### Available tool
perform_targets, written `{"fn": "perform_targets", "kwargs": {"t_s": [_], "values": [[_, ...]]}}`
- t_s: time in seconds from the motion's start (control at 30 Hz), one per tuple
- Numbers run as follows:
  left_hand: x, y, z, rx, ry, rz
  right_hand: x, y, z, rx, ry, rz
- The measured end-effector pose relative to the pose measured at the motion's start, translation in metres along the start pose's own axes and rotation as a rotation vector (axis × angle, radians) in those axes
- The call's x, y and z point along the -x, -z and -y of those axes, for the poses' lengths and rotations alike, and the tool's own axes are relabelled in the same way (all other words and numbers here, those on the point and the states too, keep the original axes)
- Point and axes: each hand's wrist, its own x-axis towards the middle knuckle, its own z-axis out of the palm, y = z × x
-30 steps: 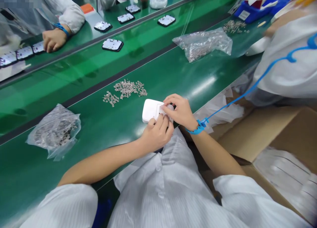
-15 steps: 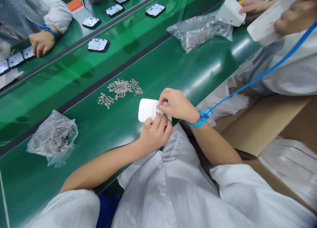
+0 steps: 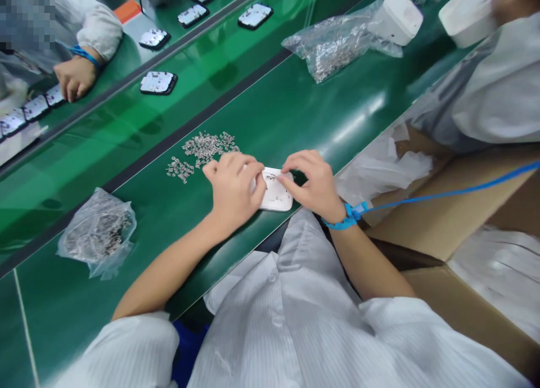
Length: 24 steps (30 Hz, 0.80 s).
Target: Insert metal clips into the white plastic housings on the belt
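Note:
A white plastic housing [image 3: 276, 195] with rounded corners and a recessed inside lies on the green work surface in front of me. My left hand [image 3: 236, 188] covers its left part, fingers curled and thumb at its side. At the housing's upper right, my right hand [image 3: 312, 183] has thumb and index finger close together in a pinch; anything between them is too small to make out. Beyond my left hand lies a loose pile of small metal parts [image 3: 205, 146], with a smaller cluster [image 3: 180, 168] beside it.
Clear bags of metal parts lie at left [image 3: 97, 233] and far right [image 3: 333, 48]. Near the latter stands a white housing [image 3: 399, 17]. Circuit-board units [image 3: 158, 82] sit on the green belt. A co-worker's hand [image 3: 76, 77] rests across it. An open carton [image 3: 447, 208] is at right.
My left hand has moved from the housing's near edge up and left, over its left part. My right hand has shifted slightly right. At far right, a co-worker's hand has left the white housing.

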Motion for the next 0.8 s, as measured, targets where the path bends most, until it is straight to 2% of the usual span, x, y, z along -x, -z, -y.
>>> {"fn": "perform_targets", "kwargs": {"t_s": [0.1, 0.23, 0.43, 0.67, 0.8], "values": [[-0.026, -0.002, 0.006, 0.037, 0.123, 0.125, 0.024, -0.014, 0.004, 0.044, 0.021, -0.025], [-0.041, -0.013, 0.012, 0.114, 0.146, 0.297, 0.032, -0.027, 0.001, 0.063, 0.007, -0.062], [-0.039, -0.011, 0.015, 0.147, 0.209, 0.312, 0.031, -0.031, -0.002, 0.03, 0.025, -0.134], [-0.042, -0.012, 0.01, 0.162, 0.361, 0.369, 0.03, -0.028, -0.002, 0.053, 0.045, -0.068], [-0.043, -0.013, 0.01, 0.169, 0.355, 0.373, 0.028, -0.024, 0.0, 0.063, 0.006, -0.022]]}}
